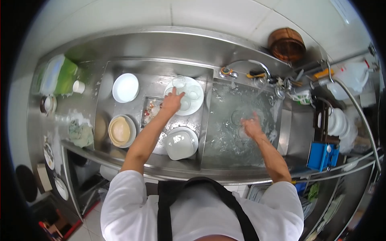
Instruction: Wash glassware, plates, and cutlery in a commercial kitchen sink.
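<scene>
Several clear glass cups (193, 92) stand on a round white plate (193, 109) in the left basin. My left hand (172, 103) reaches over the plate's left side, its fingers spread among the cups. Whether it grips one cannot be made out. To the right, my right hand (252, 126) is at the surface of the water (223, 141) that fills the other basin. Its fingers are apart, with no held thing visible. Close to its fingertips, a round clear glass (236, 117) shows faintly through the water.
White square dishes (179, 146) are stacked nearer me. Left are a white bowl (125, 88) and a tan bowl (119, 131) in another bowl. Food scraps (150, 111) lie in a recessed drain. A faucet (262, 67) and a sprayer hose (359, 105) stand right of the basin.
</scene>
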Motion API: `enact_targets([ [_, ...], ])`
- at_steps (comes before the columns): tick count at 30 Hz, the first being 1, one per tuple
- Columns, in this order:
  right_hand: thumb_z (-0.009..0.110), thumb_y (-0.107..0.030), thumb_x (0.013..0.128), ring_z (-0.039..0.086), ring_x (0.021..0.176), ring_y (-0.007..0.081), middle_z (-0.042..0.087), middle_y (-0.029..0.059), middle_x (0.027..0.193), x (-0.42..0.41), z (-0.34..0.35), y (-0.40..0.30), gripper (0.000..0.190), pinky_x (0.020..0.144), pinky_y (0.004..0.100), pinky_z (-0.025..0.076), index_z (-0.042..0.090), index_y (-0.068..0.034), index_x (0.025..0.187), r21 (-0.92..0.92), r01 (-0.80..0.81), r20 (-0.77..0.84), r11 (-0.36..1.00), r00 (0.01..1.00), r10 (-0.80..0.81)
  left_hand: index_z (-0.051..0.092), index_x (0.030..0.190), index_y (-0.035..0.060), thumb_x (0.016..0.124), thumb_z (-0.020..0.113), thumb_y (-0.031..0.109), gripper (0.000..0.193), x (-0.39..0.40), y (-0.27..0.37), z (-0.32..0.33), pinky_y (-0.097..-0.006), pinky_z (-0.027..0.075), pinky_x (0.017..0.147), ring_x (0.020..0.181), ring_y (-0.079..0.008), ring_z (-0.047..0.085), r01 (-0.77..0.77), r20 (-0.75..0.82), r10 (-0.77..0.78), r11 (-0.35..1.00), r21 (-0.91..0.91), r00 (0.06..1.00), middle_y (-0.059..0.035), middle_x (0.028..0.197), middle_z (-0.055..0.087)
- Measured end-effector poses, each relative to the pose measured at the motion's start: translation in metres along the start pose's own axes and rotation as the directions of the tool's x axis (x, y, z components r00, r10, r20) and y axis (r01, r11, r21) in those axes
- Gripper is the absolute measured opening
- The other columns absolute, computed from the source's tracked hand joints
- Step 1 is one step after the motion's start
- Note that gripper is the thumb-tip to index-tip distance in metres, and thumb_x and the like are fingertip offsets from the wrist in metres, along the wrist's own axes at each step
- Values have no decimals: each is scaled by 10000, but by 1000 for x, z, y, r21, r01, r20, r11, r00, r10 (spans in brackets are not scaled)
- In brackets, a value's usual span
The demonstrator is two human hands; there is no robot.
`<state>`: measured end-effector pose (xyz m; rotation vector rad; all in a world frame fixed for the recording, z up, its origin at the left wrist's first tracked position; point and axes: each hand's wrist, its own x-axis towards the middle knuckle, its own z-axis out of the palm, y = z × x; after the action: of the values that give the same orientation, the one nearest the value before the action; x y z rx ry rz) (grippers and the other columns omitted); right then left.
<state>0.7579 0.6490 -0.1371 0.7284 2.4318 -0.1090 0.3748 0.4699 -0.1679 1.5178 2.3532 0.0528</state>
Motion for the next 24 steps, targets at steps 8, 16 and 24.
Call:
enact_targets([
  [8, 672, -205, 799, 612, 894, 193, 634, 61, 900, 23, -193, -38, 283, 1074, 431, 307, 588, -98, 1048, 518, 595, -345, 615, 803, -486, 332, 1417, 283, 802, 550, 77, 684, 73, 38, 25, -459, 521, 833, 1032, -423, 590, -99, 41, 107, 982, -161, 993, -261, 1421, 300],
  [16, 684, -207, 825, 588, 951, 218, 622, 29, 968, 180, -92, -138, 225, 929, 458, 463, 580, -138, 1013, 443, -345, 5, -828, 924, -382, 617, 1182, 118, 816, 665, 241, 389, 102, 64, 122, -352, 473, 918, 1030, -219, 594, -668, -670, -12, -85, -739, 743, -119, 1331, 503],
  [24, 621, -157, 870, 559, 1095, 312, 618, 121, 1037, 31, -49, -111, 262, 1020, 574, 385, 524, -122, 1110, 569, 316, -270, -759, 944, 190, 684, 936, 74, 745, 720, 99, 196, 120, -27, 135, -350, 482, 878, 1040, -273, 589, -197, -160, 124, 769, -608, 979, -126, 1183, 574],
])
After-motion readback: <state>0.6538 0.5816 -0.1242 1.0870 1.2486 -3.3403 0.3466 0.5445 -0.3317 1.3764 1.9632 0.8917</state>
